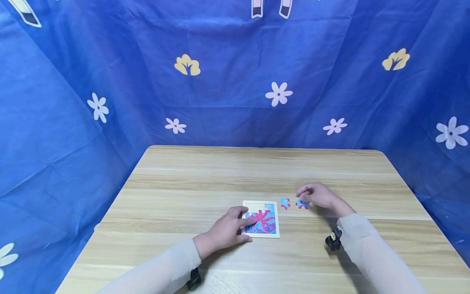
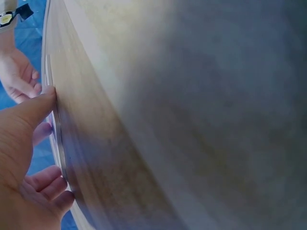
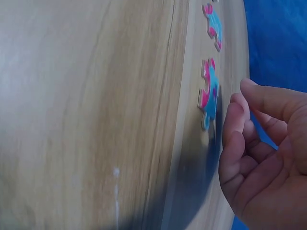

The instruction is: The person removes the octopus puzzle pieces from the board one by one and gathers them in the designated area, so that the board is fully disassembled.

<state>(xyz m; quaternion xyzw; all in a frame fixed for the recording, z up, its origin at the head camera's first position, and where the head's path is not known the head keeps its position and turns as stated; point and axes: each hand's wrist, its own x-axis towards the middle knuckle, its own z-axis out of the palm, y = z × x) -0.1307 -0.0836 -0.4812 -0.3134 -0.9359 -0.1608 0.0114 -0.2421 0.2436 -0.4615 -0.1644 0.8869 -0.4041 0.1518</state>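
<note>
A square wooden puzzle tray lies flat on the table, showing a pink octopus on blue; bare backing shows along its upper left. My left hand rests at the tray's left side, the index finger laid over the picture and the thumb by the near corner. Two loose jigsaw pieces, pink and blue, lie right of the tray: a nearer one and one farther right. Beside and slightly above that second piece hovers my right hand, fingers loosely bent, holding nothing.
The wood-grain table extends around the tray and pieces. A blue patterned curtain hangs behind it and along both sides. Small black devices are strapped to both wrists, the right one showing plainly.
</note>
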